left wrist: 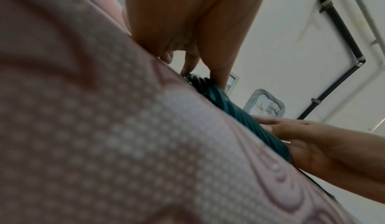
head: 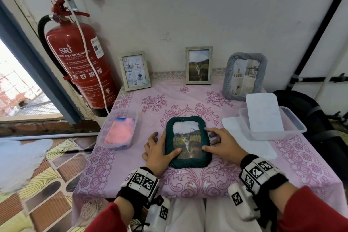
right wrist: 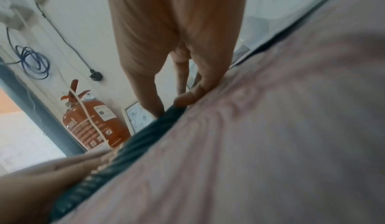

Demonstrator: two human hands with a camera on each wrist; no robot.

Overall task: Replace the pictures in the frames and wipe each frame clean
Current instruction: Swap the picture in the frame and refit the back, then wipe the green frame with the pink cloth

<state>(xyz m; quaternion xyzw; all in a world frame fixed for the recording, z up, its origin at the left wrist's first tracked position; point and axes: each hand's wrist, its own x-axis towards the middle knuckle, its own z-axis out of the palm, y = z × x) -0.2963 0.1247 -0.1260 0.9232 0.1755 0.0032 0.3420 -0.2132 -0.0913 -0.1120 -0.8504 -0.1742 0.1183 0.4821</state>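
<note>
On the pink floral-printed cloth of the surface [head: 244, 171], right in front of you, the dark green frame with a ribbed, rope-like rounded border [head: 188, 162] lies flat, face up. A cat photograph [head: 188, 143] sits low in its opening, with a white band showing above it, so I judge the print is not yet seated squarely. Your left hand [head: 160, 149] cups the frame's left edge, fingers down along the side and thumb laid across onto the picture; your right hand [head: 222, 145] mirrors it on the right edge, thumb at the lower corner of the print. Both hands grasp the frame rather than lie loose, which probably steadies it while your thumbs nudge the glossy paper into line. The wrist views show the fingertips pressed against the ridged border where it meets the cloth. At the back, three more frames stand leaning against the wall: a pale wooden rectangular frame with a four-part drawing [head: 134, 70], a similar pale wooden frame holding a cat photo [head: 199, 65], and a grey twisted-border frame with an interior photo [head: 243, 76]. To your left a clear plastic tub holds a pink and blue cloth [head: 119, 132], likely meant for wiping. To your right a second clear plastic tub [head: 293, 124] carries a white rounded sheet [head: 263, 113] propped inside, with white paper [head: 244, 137] flat beneath it. A red fire extinguisher [head: 81, 56] hangs on the wall beside the surface.
</note>
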